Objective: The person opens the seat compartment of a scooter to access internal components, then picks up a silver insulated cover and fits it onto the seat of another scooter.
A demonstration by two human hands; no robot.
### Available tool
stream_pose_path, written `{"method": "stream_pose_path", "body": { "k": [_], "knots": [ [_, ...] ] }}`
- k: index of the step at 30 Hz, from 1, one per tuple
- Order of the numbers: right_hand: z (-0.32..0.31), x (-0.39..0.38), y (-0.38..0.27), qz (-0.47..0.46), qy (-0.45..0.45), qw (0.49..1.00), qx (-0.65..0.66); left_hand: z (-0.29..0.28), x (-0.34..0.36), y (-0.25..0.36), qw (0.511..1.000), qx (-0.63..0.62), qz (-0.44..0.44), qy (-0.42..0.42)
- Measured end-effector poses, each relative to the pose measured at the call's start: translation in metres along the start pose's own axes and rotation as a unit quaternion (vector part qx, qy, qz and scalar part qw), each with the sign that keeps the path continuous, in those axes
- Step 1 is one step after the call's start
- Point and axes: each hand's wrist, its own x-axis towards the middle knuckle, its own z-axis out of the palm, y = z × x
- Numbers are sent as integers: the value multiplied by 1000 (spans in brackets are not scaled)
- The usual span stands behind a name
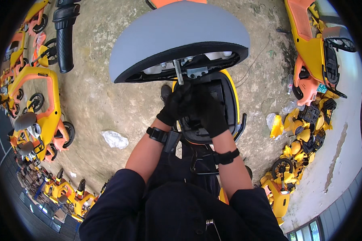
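Note:
Both my hands wear black gloves and meet just under the raised grey seat [181, 32] of a yellow scooter. My left hand [174, 105] is closed beside the lower end of a flat metal bar [178, 72] that reaches up to the seat's underside. Close against it, my right hand [208, 110] has its fingers curled inward. What either hand holds is lost in the dark gloves and shadow. A metal bracket [197, 72] shows under the seat, right of the bar. Below the hands lies the scooter's black open compartment [228, 100] with a yellow rim.
A black handlebar grip [64, 44] juts in at upper left. Yellow and orange scooters [48, 100] line the left side; another scooter [309, 44] stands at upper right. Yellow parts and black baskets [309, 114] pile along the right wall. Clear plastic [114, 139] lies on the concrete floor.

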Motion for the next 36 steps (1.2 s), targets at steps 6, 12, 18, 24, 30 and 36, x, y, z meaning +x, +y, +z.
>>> {"method": "stream_pose_path", "body": {
  "k": [6,12,18,24,30,36],
  "knots": [
    [1,-7,-26,-245,-99,817,-512,18,-2,-4,922,312,105,204],
    [19,9,-35,-226,-75,740,-629,46,9,-12,918,259,101,283],
    [18,9,-28,-305,-156,854,-391,14,-3,1,959,258,72,92],
    [27,1,-47,-315,-185,783,-503,-4,14,3,942,-64,-35,-328],
    [1,18,-9,-118,-95,949,-275,34,2,-1,975,190,98,66],
    [20,12,-48,-339,-207,710,-582,55,0,16,559,819,17,127]
  ]
}}
